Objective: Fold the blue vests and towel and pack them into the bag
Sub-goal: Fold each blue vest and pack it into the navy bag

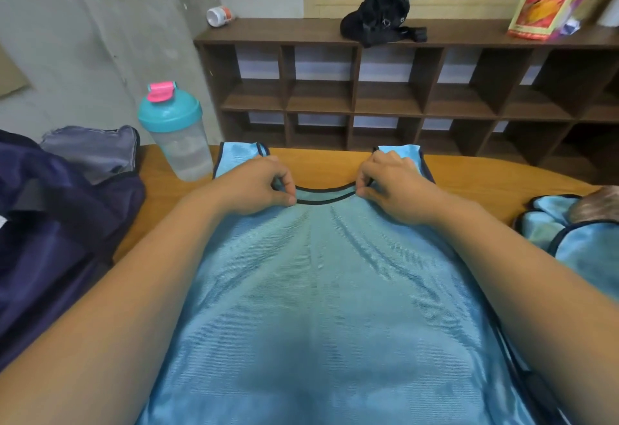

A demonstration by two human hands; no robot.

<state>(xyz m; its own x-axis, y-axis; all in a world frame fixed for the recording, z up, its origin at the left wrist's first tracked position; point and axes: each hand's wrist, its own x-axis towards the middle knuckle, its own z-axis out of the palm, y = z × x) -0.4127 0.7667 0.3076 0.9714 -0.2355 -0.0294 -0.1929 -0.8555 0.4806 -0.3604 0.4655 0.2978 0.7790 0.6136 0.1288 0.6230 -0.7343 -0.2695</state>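
Vest, near hem: blue vest (328,290) lies flat on the orange table (321,166), with its hem at 6 o'clock, under the forearms.
Vest, axis: the long axis runs 6 to 12 o'clock; the neck opening points to 12, with both shoulder straps laid out beyond it.
Left hand: left hand (254,186) sits at the 11 o'clock end of the black neckline trim. Its fingers (283,180) are curled, and thumb and forefinger pinch the trim.
Right hand: right hand (392,190) is at the 1 o'clock end of the same trim, fingers curled and pinching it likewise.
Bag: dark navy bag (57,223) is at 9 o'clock, just beside the vest; grey cloth shows at its far edge.
Second vest: crumpled blue vest (569,243) at 3 o'clock; a brownish item on it is too blurred to name.
Bottle: shaker bottle (177,136) stands upright at 11 o'clock, near the left strap.
Far: brown cubby shelf (385,99) at 12 o'clock, with a black pouch (382,12) on top.
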